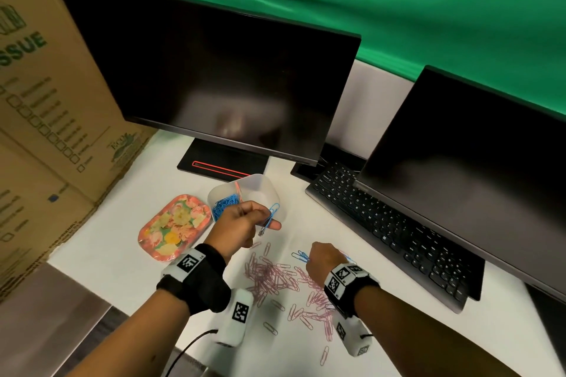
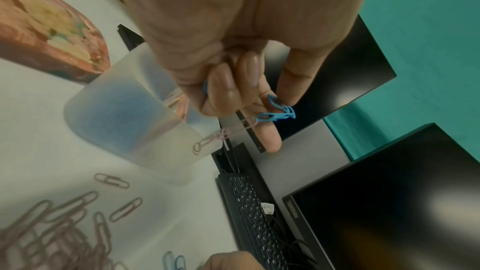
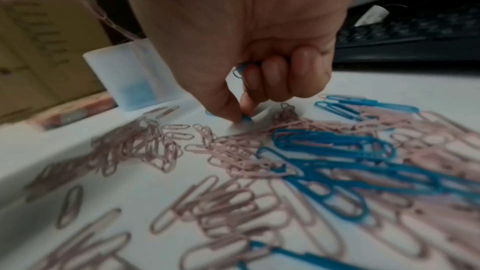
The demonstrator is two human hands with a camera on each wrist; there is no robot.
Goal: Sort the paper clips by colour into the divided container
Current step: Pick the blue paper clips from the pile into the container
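Observation:
My left hand (image 1: 245, 223) hovers just in front of the translucent divided container (image 1: 263, 185) and pinches blue paper clips (image 1: 272, 216), from which a pink clip (image 2: 221, 136) dangles. The container's left compartment holds a heap of blue clips (image 1: 225, 203). Lower right, my right hand (image 1: 321, 260) is down on the white table, thumb and forefinger pinching a blue clip (image 3: 245, 118), with another blue clip (image 3: 240, 69) tucked under its curled fingers. A loose pile of pink clips (image 1: 275, 280) lies between the hands, and blue ones (image 3: 332, 147) are mixed in near the right wrist.
A flowered tin (image 1: 174, 228) lies left of the container. Two dark monitors (image 1: 214, 76) stand behind, with a black keyboard (image 1: 389, 229) at the right. Cardboard boxes (image 1: 39, 101) wall off the left side. The table edge (image 1: 92, 294) runs at the lower left.

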